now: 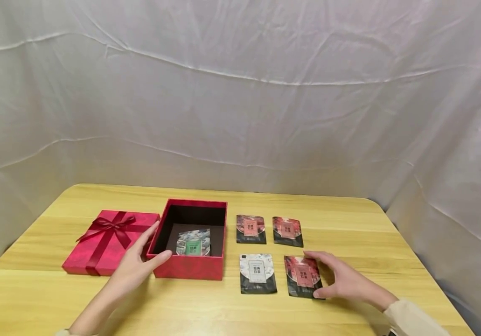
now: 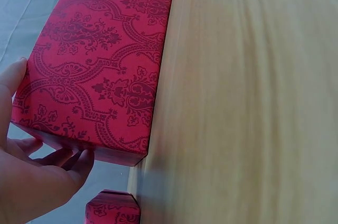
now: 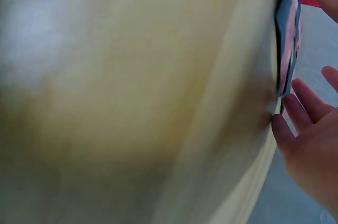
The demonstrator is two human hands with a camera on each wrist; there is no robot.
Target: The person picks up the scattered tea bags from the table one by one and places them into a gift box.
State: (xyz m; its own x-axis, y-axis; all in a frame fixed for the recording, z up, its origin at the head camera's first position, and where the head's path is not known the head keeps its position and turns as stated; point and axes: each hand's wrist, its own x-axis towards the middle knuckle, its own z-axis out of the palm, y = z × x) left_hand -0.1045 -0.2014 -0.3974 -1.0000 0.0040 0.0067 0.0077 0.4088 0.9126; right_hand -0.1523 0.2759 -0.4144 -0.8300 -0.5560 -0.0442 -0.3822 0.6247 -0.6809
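Note:
A red patterned gift box (image 1: 190,268) stands lidless, with a green-labelled tea packet (image 1: 194,242) leaning inside. My left hand (image 1: 133,268) holds the box by its near left corner, thumb over the front rim and fingers along the left side; the left wrist view shows the patterned box wall (image 2: 95,65) beside these fingers. My right hand (image 1: 345,280) spans the right edge of a red-labelled tea packet (image 1: 304,276) lying flat, thumb by its lower corner, fingers by its upper one. In the right wrist view the right hand's fingers (image 3: 303,105) are spread, touching near the packet edge.
A white-labelled tea packet (image 1: 258,274) lies left of the packet by my right hand. Two red-labelled packets, one on the left (image 1: 251,229) and one on the right (image 1: 288,231), lie behind. The lid with a bow (image 1: 114,242) lies left of the box. White cloth (image 1: 240,116) hangs behind the table (image 1: 328,205).

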